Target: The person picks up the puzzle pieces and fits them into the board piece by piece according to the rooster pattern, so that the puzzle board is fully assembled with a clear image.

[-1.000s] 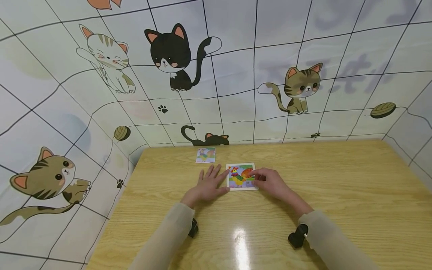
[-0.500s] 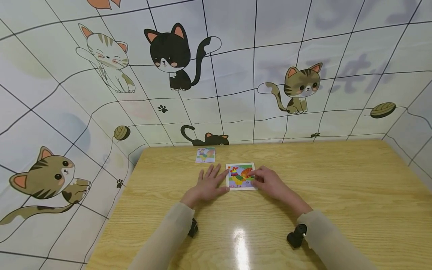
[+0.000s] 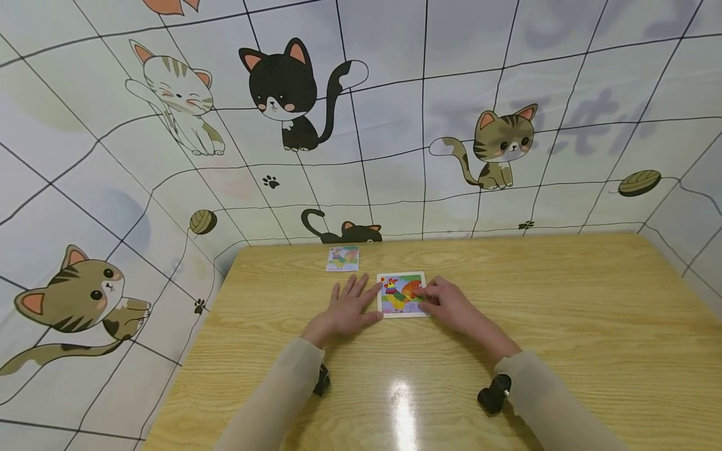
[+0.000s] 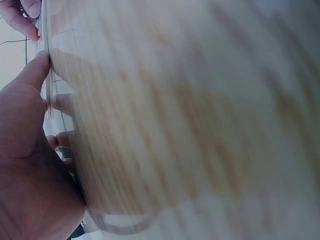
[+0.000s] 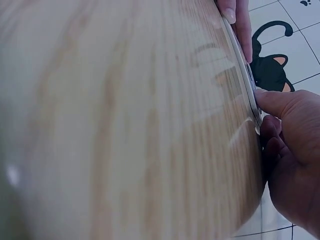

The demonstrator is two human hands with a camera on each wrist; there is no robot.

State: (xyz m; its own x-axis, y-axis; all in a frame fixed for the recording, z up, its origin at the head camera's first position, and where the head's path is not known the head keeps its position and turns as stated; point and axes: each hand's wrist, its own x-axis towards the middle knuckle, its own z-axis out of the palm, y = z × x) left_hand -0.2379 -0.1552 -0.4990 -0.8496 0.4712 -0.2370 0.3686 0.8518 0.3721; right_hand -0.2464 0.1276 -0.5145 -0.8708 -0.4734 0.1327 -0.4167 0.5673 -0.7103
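A square jigsaw puzzle (image 3: pixel 397 294) with a colourful rooster and a pale frame lies flat on the table in the head view. My left hand (image 3: pixel 346 310) lies spread on the table at its left, with thumb and index fingertip against the left edge of the frame. My right hand (image 3: pixel 448 305) is at the right side, thumb and bent fingers gripping the puzzle there and covering part of the picture. In the right wrist view the thumb of the right hand (image 5: pixel 295 135) rests at the board's edge, other fingers curled below it.
Behind the left hand, near the table's back edge, lies a small square rooster picture card (image 3: pixel 342 259). The wooden table (image 3: pixel 564 313) meets a wall covering (image 3: pixel 395 125) printed with cartoon cats at the back and left.
The fingertips of my right hand have shifted slightly on the right side of the puzzle, where lower-right details of the picture look different. My left hand has held its place.
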